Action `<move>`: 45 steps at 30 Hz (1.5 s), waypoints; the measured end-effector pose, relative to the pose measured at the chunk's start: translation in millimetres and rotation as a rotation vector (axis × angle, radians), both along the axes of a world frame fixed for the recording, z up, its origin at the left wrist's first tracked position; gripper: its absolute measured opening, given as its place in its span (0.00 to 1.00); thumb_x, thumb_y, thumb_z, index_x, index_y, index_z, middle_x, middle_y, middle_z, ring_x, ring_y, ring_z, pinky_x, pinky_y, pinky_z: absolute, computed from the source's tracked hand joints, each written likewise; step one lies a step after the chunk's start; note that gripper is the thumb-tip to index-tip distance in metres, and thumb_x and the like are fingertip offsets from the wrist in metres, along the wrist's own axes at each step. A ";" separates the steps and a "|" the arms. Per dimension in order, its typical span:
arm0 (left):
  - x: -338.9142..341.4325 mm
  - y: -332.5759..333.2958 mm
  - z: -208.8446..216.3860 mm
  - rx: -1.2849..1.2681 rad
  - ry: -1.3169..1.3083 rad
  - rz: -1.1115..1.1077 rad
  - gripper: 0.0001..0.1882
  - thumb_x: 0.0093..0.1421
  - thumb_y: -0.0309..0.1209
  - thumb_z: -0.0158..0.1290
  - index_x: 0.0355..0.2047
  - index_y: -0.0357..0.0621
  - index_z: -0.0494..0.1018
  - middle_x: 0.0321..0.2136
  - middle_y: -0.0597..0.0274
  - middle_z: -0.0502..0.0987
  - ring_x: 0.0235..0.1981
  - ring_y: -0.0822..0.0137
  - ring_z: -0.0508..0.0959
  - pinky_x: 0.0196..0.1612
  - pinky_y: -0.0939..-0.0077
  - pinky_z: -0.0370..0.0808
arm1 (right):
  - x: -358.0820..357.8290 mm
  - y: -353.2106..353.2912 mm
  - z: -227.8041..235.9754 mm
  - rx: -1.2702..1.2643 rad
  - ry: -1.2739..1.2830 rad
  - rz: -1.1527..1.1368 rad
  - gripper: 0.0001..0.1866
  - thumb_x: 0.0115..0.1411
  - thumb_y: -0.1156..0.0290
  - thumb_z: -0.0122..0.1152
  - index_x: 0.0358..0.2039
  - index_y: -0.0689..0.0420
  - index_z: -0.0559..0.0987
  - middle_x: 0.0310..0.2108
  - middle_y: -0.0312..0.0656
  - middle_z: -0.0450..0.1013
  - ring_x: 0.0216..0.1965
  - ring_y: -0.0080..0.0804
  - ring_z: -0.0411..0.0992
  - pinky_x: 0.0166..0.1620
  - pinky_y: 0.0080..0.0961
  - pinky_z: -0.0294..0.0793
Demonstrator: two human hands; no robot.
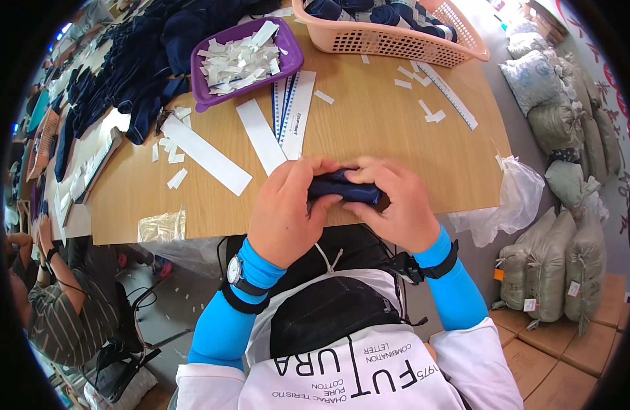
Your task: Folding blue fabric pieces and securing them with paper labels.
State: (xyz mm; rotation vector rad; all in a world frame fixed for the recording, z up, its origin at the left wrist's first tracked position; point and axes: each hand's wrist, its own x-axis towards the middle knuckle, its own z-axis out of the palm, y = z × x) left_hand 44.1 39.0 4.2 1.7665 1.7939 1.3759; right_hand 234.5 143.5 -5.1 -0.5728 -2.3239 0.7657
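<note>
A tightly rolled piece of navy cloth (346, 188) is held level between my hands, just above the near edge of the table. My left hand (284, 210) grips its left end, thumb on the near side and fingers over the top. Around the right end my right hand (401, 205) is closed, its thumb and fingers pressing on the roll. Beyond my left hand lie a plain white paper strip (262, 137) and a strip with blue and black print (298, 113). Another long white strip (207, 156) lies farther left.
A purple tray (296, 55) of small white slips stands at the far side, beside a pink basket (397, 44) of navy rolls. Dark garments (120, 68) heap at the left. A striped-shirted person (76, 304) sits left. Sacks (540, 270) and cartons (554, 372) stand right.
</note>
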 end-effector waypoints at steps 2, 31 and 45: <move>0.2 0.3 1.2 0.016 0.039 -0.001 0.16 0.56 0.19 0.66 0.45 0.38 0.77 0.38 0.50 0.80 0.35 0.50 0.80 0.35 0.65 0.78 | -3.5 2.6 5.2 -0.101 0.014 0.021 0.24 0.50 0.72 0.80 0.48 0.57 0.81 0.46 0.50 0.79 0.46 0.55 0.77 0.48 0.43 0.79; -7.0 -13.9 28.9 0.167 -0.183 -0.264 0.18 0.52 0.15 0.67 0.43 0.41 0.80 0.42 0.52 0.79 0.42 0.54 0.80 0.43 0.66 0.79 | -7.0 -10.3 32.7 -0.253 0.327 0.248 0.19 0.53 0.74 0.82 0.42 0.60 0.80 0.44 0.50 0.82 0.38 0.46 0.82 0.41 0.31 0.81; 8.1 -25.6 47.4 0.292 -0.311 -0.250 0.15 0.55 0.22 0.66 0.44 0.40 0.78 0.41 0.50 0.75 0.40 0.58 0.76 0.45 0.68 0.76 | -6.7 -25.4 41.9 -0.105 0.470 0.323 0.21 0.57 0.76 0.79 0.50 0.59 0.81 0.49 0.56 0.81 0.41 0.48 0.84 0.43 0.32 0.84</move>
